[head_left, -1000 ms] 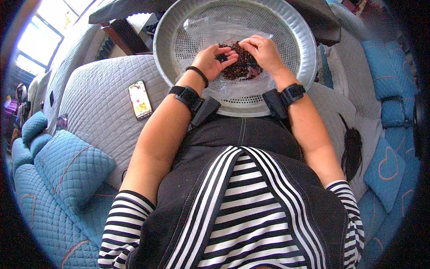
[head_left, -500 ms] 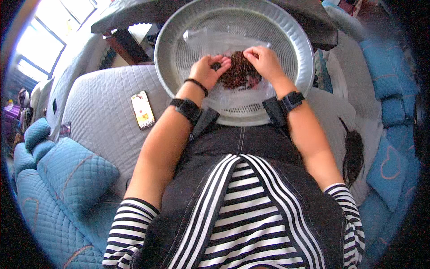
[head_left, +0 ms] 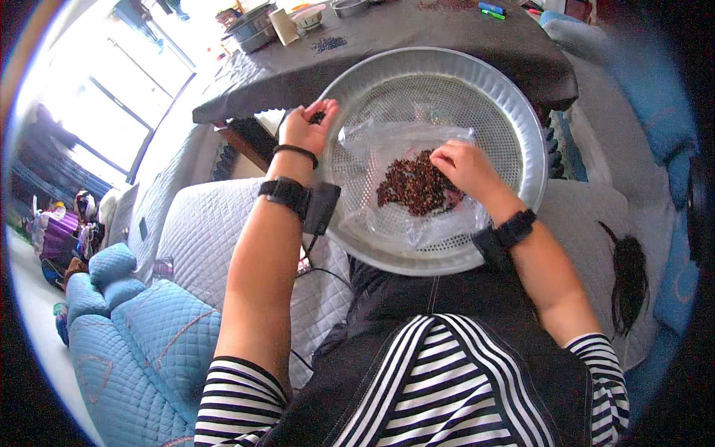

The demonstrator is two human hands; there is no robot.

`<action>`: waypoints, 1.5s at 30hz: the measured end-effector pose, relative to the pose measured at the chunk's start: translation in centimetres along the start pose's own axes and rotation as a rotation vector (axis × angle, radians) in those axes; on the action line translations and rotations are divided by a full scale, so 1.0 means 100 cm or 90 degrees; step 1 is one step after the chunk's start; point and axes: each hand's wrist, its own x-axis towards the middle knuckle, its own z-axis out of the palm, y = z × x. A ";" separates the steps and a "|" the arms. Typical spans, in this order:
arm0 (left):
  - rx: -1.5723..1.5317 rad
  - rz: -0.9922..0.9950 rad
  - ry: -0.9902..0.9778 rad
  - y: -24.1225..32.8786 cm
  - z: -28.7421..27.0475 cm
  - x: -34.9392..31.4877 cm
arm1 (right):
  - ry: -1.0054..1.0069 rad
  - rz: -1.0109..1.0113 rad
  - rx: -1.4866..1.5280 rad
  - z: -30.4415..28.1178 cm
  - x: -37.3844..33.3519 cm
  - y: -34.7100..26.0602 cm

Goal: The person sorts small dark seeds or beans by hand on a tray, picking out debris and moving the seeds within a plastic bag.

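Note:
A round metal sieve tray [head_left: 526,141] rests tilted across my lap and against the table edge. On its perforated base lies a clear plastic bag [head_left: 365,141], spread flat. A heap of small dried red-brown grains, which look like peppercorns [head_left: 410,186], sits on the bag. My left hand [head_left: 307,128] is up at the tray's far left rim, palm turned up and fingers curled around several small black seeds [head_left: 318,117]. Over the right side of the heap, my right hand [head_left: 465,167] has its thumb and fingertips pressed together; anything between them is hidden.
Ahead stands a dark-covered table [head_left: 387,37] with a small patch of black seeds [head_left: 328,45], metal bowls [head_left: 253,30], a white bowl [head_left: 307,16] and coloured pens [head_left: 492,10]. Blue cushions [head_left: 160,320] lie at left. A black hair-like bundle [head_left: 629,283] is on the right seat.
My left hand has moved away from the heap, out to the tray's left rim, carrying black seeds. My right hand stays at the heap. The view has tilted up, showing more of the table.

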 end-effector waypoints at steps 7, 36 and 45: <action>-0.029 0.060 0.042 0.045 0.043 0.077 | -0.040 -0.024 0.021 -0.006 0.004 -0.015; 0.042 0.172 0.176 0.093 0.037 0.310 | -0.250 -0.010 0.106 -0.017 -0.027 0.014; 0.147 0.214 0.328 0.066 0.060 0.323 | -0.224 0.057 0.119 -0.019 -0.027 0.016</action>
